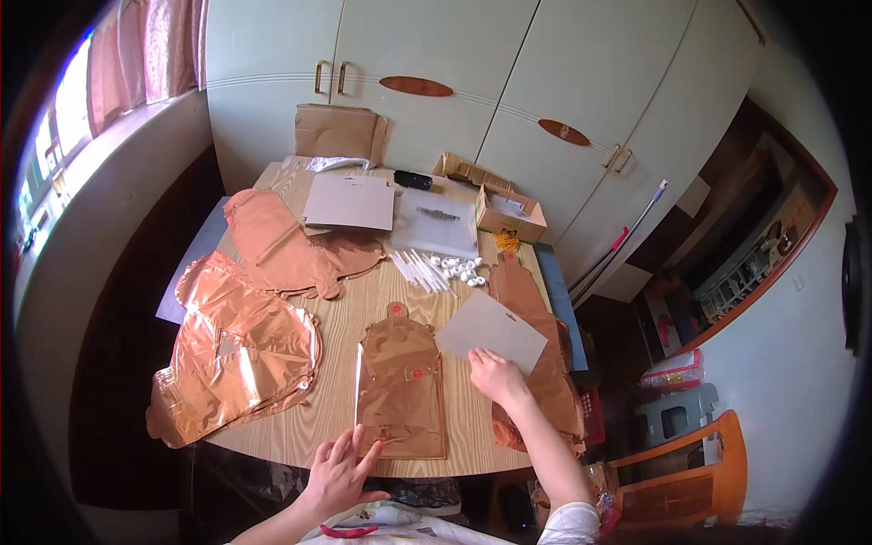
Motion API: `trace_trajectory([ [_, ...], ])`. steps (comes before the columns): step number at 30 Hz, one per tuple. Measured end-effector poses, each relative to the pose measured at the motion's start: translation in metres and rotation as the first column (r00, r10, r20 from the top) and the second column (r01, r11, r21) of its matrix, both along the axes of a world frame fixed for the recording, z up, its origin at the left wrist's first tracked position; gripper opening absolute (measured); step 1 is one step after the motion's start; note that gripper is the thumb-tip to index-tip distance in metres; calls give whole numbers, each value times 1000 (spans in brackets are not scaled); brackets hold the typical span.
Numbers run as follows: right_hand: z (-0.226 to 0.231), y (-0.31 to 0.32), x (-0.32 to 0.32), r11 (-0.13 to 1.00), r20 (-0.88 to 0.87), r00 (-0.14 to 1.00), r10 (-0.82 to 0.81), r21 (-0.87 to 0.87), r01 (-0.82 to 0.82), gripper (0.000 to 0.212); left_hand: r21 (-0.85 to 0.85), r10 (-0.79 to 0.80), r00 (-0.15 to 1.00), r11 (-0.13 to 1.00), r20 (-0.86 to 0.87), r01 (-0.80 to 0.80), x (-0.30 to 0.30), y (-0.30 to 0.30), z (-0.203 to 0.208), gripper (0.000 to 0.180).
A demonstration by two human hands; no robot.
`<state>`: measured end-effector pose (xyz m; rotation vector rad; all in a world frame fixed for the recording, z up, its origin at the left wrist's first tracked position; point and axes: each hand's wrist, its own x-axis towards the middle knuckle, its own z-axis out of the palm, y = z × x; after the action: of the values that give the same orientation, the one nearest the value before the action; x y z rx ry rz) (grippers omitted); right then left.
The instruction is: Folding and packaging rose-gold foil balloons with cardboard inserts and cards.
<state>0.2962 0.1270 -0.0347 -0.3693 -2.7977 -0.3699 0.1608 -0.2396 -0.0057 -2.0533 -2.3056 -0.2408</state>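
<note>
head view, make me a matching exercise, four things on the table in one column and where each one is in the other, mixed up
1. nearer pale card
2. white sticks
3. open cardboard box
4. copper foil piece with red dots

A. by the left hand
B. far right of the table
C. at the right hand
D. left of small white pieces

Pairs: 1-C, 2-D, 3-B, 4-A

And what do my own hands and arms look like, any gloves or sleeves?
Your left hand and right hand are ungloved. A white sleeve leaves the right forearm bare. The left forearm is bare as far as it shows; any sleeve there is out of view.
</note>
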Motion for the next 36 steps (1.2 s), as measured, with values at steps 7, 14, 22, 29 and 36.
trace_trajectory([
  [7, 92, -80, -9, 924, -313, 919, 242, 363, -120, 23, 2, 128, 981, 992, 145, -130, -14, -7, 1, 96],
  [14, 73, -214, 31, 816, -176, 802, 571, 16, -577, 31, 238, -43, 450, 891, 892, -387, -46, -4, 13, 74],
  [22, 37, -230, 30, 756, -205, 824, 528, -329, -566, 26, 63, -52, 930, 998, 363, 31, -39, 19, 10, 58],
  [29, 13, -79, -42, 812, -110, 994, 23, -578, -83, 39, 53, -102, 990, 994, 101, 97, -16, 37, 2, 58],
  [36, -16, -33, -48, 831, -148, 989, 10, -549, -90, 41, 28, -69, 995, 997, 74, 67, -15, 57, 3, 65],
])
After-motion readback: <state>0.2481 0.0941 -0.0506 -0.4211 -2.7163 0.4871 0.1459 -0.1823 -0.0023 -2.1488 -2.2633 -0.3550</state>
